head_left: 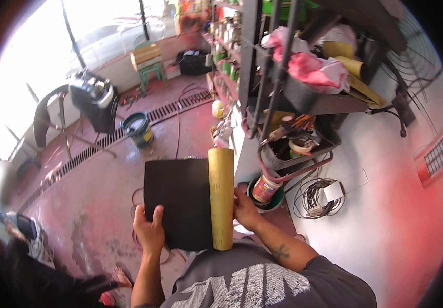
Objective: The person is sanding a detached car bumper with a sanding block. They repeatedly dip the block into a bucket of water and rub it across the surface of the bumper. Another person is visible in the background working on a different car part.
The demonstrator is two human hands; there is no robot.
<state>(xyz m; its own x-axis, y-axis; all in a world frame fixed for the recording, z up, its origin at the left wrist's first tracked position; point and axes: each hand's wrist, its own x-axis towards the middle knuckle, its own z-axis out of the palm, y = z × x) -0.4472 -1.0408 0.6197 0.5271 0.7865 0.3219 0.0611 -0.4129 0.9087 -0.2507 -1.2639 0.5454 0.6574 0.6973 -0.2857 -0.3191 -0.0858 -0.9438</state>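
Note:
In front of my body is a sheet of sandpaper (183, 197), its dark gritty face toward me. Its right side curls into an upright tube that shows the yellow backing (221, 200), with faint print on it. My left hand (149, 228) grips the sheet's lower left edge, thumb raised against the dark face. My right hand (246, 210) is closed at the right side of the yellow curl; some of its fingers are hidden behind the paper.
A cart (293, 169) with tools and a pink cloth (308, 61) stands to the right, near a coiled cable (319, 200). Beyond the sheet are a dark bucket (137, 129), a floor grate (165, 114) and stocked shelves (226, 51). Another person (31, 272) is at lower left.

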